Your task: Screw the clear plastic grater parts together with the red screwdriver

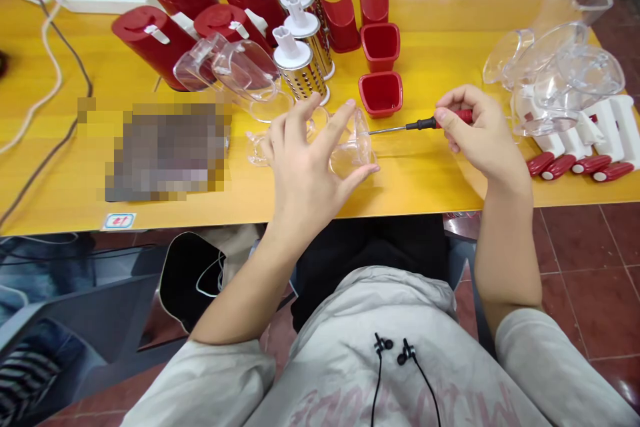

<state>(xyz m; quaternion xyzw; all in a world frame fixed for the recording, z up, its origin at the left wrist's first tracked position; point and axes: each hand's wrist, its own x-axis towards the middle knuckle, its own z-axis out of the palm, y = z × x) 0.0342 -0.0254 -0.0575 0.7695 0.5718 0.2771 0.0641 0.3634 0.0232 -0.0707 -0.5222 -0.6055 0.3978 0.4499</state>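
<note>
My left hand (313, 153) spreads its fingers over a clear plastic part (350, 150) lying on the yellow table, fingertips at its edges. My right hand (473, 123) grips a screwdriver (423, 124) by its red and black handle. The metal shaft points left, and its tip reaches the right side of the clear part. Whether the tip touches a screw is too small to tell. Just beyond the hands stand two red square cups (381, 95), and a grater drum (300, 67) with a white hub.
Red housings (155, 40) and clear hoppers (250, 73) stand at the back left. More clear hoppers (565, 80) and white handles with red ends (603, 140) lie at the right. A blurred dark flat object (170, 150) lies left. Cables (55, 73) cross the left end.
</note>
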